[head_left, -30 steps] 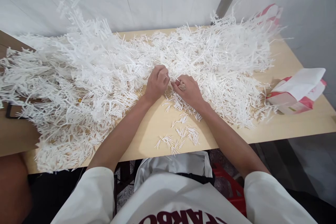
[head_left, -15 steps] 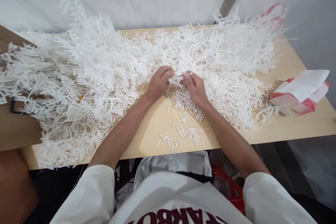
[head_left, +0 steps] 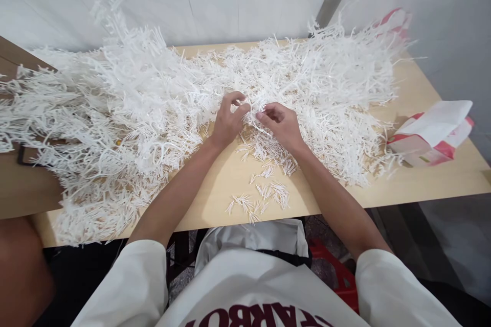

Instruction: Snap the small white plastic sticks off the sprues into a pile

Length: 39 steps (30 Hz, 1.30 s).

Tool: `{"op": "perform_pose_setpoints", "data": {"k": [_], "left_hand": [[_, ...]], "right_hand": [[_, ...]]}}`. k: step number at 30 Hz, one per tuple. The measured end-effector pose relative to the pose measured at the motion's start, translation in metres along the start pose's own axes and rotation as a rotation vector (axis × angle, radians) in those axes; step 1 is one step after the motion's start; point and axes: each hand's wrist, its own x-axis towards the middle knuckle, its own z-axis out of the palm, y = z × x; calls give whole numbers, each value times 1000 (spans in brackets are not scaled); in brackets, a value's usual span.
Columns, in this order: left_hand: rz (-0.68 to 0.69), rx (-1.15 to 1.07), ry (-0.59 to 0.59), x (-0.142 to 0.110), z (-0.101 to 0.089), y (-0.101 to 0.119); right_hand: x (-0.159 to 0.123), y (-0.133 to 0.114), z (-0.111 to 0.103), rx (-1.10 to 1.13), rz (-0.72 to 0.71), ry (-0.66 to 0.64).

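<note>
A wide heap of white plastic sprigs [head_left: 326, 71], thin and branching, covers much of the wooden table [head_left: 207, 204]. Over its near edge, my left hand [head_left: 229, 118] has its thumb and fingers curled around a white sprig, whose fine strands show by the fingertips. A short gap away, my right hand [head_left: 282, 121] pinches at the same white strands between thumb and forefinger. Exactly where the held piece ends and the heap begins is hard to make out. Small loose sprigs [head_left: 280, 195] lie on the bare wood below my hands.
A denser pile of white sprigs [head_left: 115, 127] rises at the left, beside a brown cardboard box [head_left: 26, 189]. An open pink-and-white paper packet [head_left: 429, 138] stands at the right. Tiled wall [head_left: 215, 5] backs the table. Another person's bare limb [head_left: 23, 276] shows at lower left.
My hands drew slightly apart from close together, and the right hand shifted a little right, then turned its fingertips back toward the left. The heap looks the same.
</note>
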Motion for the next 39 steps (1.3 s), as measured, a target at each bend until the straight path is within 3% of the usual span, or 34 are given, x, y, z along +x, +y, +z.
{"op": "perform_pose_setpoints", "data": {"k": [5,9,12,15,21,26,29,34,39], "left_hand": [[-171,2,87,4,-2,-1],[-273,-18,-66,6,-9,10],[-190,-63,-214,7,-10,18],[-86,-66,-279,8,-7,23],[-28,35,-197,7,-1,20],[33,85,-196,3,2,18],[-26,61,-203,2,3,18],[-88,70,-204,0,4,16],[-41,134,-182,-2,6,15]], "right_hand": [[-1,4,4,117,18,-36],[-1,7,4,68,1,3],[0,11,3,25,-17,12],[0,14,1,-36,-81,22],[-3,8,0,-146,-219,-8],[-3,8,0,-135,-200,67],[-4,8,0,-151,-189,122],[-6,6,0,-123,-181,120],[-11,5,4,-219,-173,115]]}}
